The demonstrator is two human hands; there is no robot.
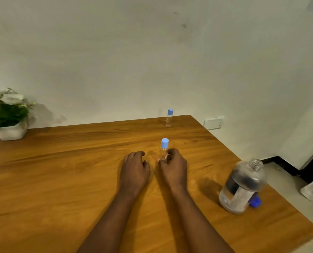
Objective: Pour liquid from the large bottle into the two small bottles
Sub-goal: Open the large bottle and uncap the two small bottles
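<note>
While right hand [173,167] grips near small bottle [164,148], capped, upright at centre of table [60,161], left hand [134,167] rests beside it loosely curled, holding nothing, far small bottle [169,118] capped at back edge, large bottle [241,187] uncapped near right edge, blue cap [255,202] at its base.

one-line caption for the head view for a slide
Right hand holds the near small bottle; left hand rests beside it; large bottle stands uncapped at the right.

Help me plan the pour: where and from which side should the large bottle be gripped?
Probably grip the large bottle round its labelled body, coming from its left. It stands upright and uncapped, so holding the open neck risks spills, and its blue cap lies by its base on the right.
</note>
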